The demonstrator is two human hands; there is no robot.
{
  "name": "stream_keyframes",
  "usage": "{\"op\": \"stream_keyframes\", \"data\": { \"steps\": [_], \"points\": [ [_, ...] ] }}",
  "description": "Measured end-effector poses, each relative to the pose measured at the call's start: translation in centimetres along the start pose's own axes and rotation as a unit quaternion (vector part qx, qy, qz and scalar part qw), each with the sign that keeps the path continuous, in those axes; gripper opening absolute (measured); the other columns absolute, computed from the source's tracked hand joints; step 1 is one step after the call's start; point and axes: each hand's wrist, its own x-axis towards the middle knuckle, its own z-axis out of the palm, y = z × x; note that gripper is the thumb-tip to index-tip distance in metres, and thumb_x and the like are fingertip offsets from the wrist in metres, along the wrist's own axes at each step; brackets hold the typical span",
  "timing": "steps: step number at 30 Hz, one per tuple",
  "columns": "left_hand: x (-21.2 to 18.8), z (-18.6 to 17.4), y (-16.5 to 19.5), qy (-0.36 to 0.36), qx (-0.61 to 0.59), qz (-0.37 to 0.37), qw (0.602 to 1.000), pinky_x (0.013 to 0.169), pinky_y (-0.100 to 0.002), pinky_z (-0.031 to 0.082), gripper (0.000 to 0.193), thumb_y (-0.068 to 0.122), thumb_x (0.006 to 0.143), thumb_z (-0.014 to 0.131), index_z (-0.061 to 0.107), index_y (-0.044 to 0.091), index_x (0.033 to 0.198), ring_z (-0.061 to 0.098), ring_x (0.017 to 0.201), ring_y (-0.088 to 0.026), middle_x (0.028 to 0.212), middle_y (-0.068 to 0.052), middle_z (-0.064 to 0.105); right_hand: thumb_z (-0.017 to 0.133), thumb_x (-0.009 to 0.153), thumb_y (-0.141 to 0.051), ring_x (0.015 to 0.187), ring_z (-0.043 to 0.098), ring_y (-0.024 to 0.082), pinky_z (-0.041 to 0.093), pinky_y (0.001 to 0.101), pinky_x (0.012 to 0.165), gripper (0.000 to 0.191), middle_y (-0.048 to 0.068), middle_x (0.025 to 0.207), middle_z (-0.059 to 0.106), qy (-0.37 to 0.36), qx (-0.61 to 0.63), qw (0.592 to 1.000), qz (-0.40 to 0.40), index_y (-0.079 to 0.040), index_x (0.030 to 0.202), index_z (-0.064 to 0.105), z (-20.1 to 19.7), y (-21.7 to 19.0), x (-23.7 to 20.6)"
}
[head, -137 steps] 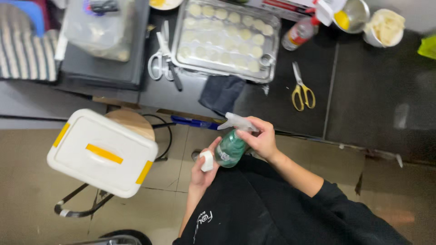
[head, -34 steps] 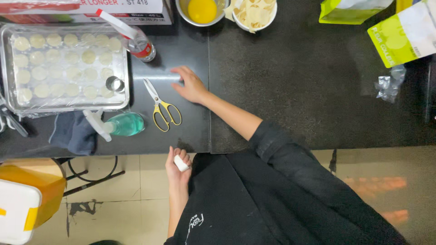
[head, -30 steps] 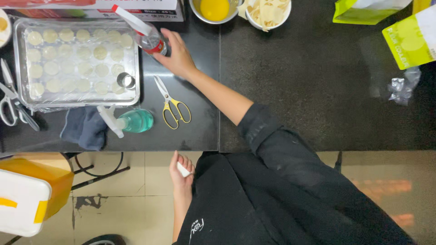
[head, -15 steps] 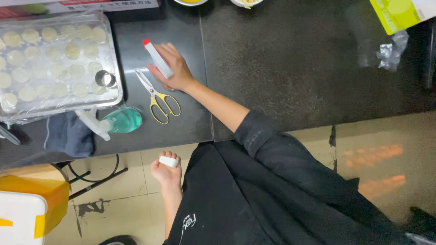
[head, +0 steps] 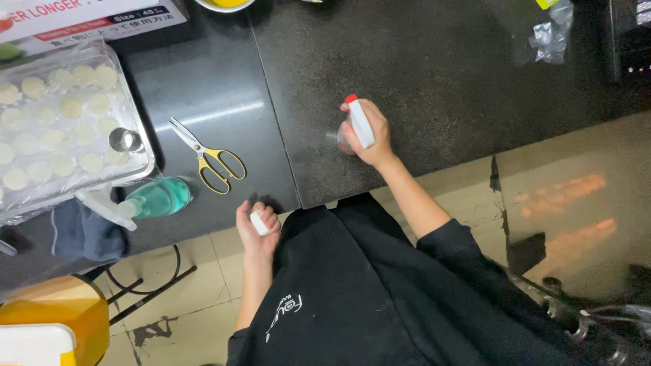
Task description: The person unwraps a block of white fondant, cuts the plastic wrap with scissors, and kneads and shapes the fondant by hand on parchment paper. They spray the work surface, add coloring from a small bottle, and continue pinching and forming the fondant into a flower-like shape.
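Your right hand (head: 369, 135) has a closed grip on the small bottle (head: 359, 123), right of the scissors (head: 207, 157) on the counter (head: 434, 74); your left hand (head: 258, 220) clutches a small white piece (head: 259, 222). Loosen either grip and that thing could drop.

My right hand (head: 366, 135) reaches out toward one o'clock, arm extended, fingers wrapped closed. My left hand (head: 258, 222) stays close to my body at eleven o'clock, fingers curled into a fist.
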Motion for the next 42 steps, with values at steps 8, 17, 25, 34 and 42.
{"op": "stream_keyframes", "data": {
  "steps": [8, 17, 25, 34, 42],
  "points": [
    [-0.8, -0.4, -1.1, 0.020, 0.099, 0.076, 0.992, 0.038, -0.032, 0.027, 0.044, 0.035, 0.099, 0.055, 0.040, 0.017, 0.062, 0.033, 0.040, -0.016, 0.050, 0.000, 0.034, 0.074, 0.085, -0.013, 0.094, 0.067, 0.030, 0.053, 0.0391, 0.085, 0.027, 0.012, 0.104, 0.067, -0.009, 0.002, 1.000, -0.024, -0.005, 0.110, 0.067, 0.8, -0.6, 1.0],
    [-2.8, 1.1, -0.9, 0.051, 0.131, 0.185, 0.973, 0.050, -0.033, 0.035, 0.042, 0.043, 0.096, 0.051, 0.048, 0.013, 0.068, 0.041, 0.049, -0.018, 0.055, -0.002, 0.043, 0.086, 0.087, -0.035, 0.130, 0.056, 0.035, 0.047, 0.0418, 0.113, 0.075, 0.016, 0.140, 0.054, -0.097, 0.081, 0.987, -0.095, -0.008, 0.145, 0.047, 17.8, -2.3, 10.3],
    [0.6, 5.5, -5.7, 0.107, 0.111, 0.178, 0.972, 0.085, -0.035, 0.048, 0.028, 0.029, 0.093, 0.045, 0.058, 0.007, 0.104, 0.058, 0.096, -0.023, 0.100, -0.008, 0.062, 0.077, 0.086, -0.020, 0.144, 0.044, 0.038, 0.041, 0.0425, 0.117, 0.084, 0.017, 0.158, 0.037, -0.180, 0.087, 0.978, -0.059, -0.012, 0.155, 0.032, 6.2, 2.0, 9.3],
    [14.6, 17.1, -22.1, -0.001, 0.235, 0.158, 0.959, 0.058, -0.035, 0.042, 0.036, 0.038, 0.104, 0.059, 0.050, 0.012, 0.081, 0.047, 0.062, -0.019, 0.065, -0.002, 0.044, 0.065, 0.104, -0.012, 0.069, 0.064, 0.009, 0.054, 0.0245, 0.063, 0.013, 0.004, 0.087, 0.067, 0.276, 0.067, 0.944, 0.165, -0.004, 0.112, 0.070, -35.6, 29.3, 12.4],
    [31.1, 47.3, -42.4, -0.177, 0.702, 0.279, 0.630, 0.071, -0.023, 0.047, 0.023, 0.019, 0.087, 0.081, 0.063, 0.008, 0.079, 0.056, 0.076, -0.005, 0.078, 0.004, 0.062, 0.062, 0.093, -0.020, 0.095, 0.070, 0.026, 0.057, 0.0390, 0.087, 0.032, 0.014, 0.108, 0.070, 0.326, 0.404, 0.783, 0.343, -0.002, 0.120, 0.066, -62.3, 48.7, 17.8]
  ]
}}
